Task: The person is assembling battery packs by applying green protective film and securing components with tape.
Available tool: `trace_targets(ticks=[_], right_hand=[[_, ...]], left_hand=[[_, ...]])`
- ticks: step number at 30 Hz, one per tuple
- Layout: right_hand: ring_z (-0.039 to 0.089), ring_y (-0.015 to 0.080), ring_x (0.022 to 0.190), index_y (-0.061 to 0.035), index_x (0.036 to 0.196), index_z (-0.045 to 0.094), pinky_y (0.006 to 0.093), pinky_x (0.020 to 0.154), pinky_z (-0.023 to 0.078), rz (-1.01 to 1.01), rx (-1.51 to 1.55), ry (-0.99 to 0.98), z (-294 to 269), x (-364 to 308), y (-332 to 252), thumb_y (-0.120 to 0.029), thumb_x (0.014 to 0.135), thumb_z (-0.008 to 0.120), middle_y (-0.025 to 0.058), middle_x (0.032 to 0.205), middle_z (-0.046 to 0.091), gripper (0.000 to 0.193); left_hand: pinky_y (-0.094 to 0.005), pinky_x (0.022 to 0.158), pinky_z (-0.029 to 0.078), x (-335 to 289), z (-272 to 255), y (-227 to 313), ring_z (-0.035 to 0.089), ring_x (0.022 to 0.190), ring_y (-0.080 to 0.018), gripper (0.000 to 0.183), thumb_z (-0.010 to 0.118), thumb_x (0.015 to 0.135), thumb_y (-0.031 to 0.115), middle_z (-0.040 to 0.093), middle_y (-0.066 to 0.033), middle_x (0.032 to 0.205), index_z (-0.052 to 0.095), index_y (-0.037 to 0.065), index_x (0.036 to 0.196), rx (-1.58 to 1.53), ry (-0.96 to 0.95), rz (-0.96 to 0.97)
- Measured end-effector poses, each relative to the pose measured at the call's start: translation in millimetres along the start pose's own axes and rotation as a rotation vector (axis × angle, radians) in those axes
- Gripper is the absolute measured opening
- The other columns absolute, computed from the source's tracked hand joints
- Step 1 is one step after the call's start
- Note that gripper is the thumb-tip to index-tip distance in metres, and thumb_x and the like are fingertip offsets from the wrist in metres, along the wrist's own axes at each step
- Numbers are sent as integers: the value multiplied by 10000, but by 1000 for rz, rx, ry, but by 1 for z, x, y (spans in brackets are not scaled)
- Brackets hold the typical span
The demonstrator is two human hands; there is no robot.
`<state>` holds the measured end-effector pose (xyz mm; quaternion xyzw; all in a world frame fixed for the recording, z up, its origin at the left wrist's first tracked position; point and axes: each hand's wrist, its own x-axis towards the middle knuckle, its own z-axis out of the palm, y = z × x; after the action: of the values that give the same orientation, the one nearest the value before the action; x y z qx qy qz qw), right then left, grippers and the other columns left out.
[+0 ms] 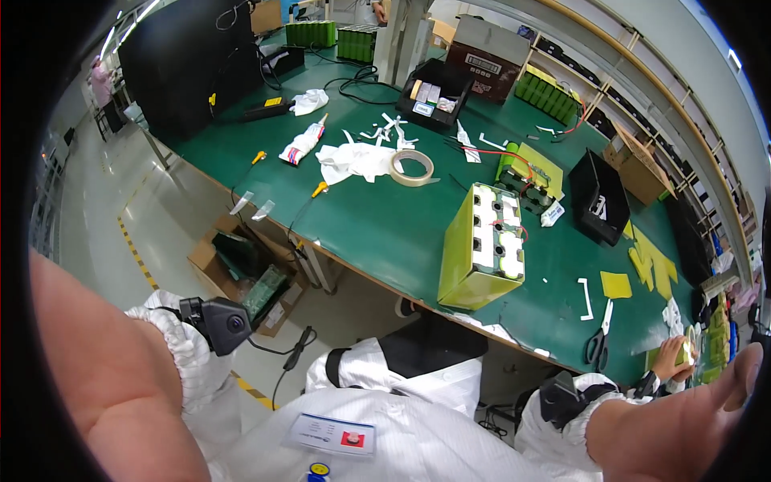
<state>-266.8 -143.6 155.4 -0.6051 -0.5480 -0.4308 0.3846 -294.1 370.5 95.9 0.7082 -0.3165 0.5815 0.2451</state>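
My left hand (88, 361) is raised close to the camera at the left edge; its fingers are out of the picture. On the right, my right hand (727, 394) is also lifted near the rim. A thumb-like tip shows there, but the other fingers are hidden. Neither hand touches anything I can see. The nearest large item on the green bench (385, 233) is a yellow-green battery pack (462, 257), standing upright at the front edge with a white-and-black top and a thin red wire. Scissors (598, 337) with black handles lie to its right, beside a yellow sheet piece (616, 285).
Another person's hands (673, 359) hold a yellowish piece at the bench's right end. Masking tape (411, 169), a glue tube (303, 145) and white cloth (353, 161) lie mid-bench. Black bins (601, 197) and a second battery pack (534, 169) stand beyond. A cardboard box (281, 309) sits below.
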Motion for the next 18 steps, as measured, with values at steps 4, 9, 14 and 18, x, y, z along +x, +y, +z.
trace_targets(ticks=[4,9,14,18], right_hand=[[377,150,1046,-179,1579,152,422,928,304,-9,-27,26,-20,-15,-5,-81,750,675,-55,1287,467,985],[396,128,988,-159,1594,110,383,897,331,93,-54,123,21,6,11,-49,720,688,-70,1273,467,1054],[608,261,909,96,1327,477,331,878,455,322,481,485,-9,-53,91,36,780,491,244,1124,621,551],[598,130,759,73,1272,541,239,730,460,1009,276,370,11,-91,153,-1,798,594,142,909,708,482]], left_hand=[[-663,1025,371,-8,3,4,448,1290,-457,554,587,948,500,474,-264,1405,482,200,1401,12,-18,-33],[-666,1033,363,29,83,46,451,1290,-454,544,588,951,492,482,-267,1394,493,183,1388,-3,-169,-85],[-669,1041,355,41,168,73,454,1290,-450,535,588,953,485,490,-270,1383,505,166,1375,-138,-204,-77],[-456,997,424,-16,230,96,558,1105,-350,604,800,749,158,601,-222,1190,528,-22,1257,-288,-170,-366]])
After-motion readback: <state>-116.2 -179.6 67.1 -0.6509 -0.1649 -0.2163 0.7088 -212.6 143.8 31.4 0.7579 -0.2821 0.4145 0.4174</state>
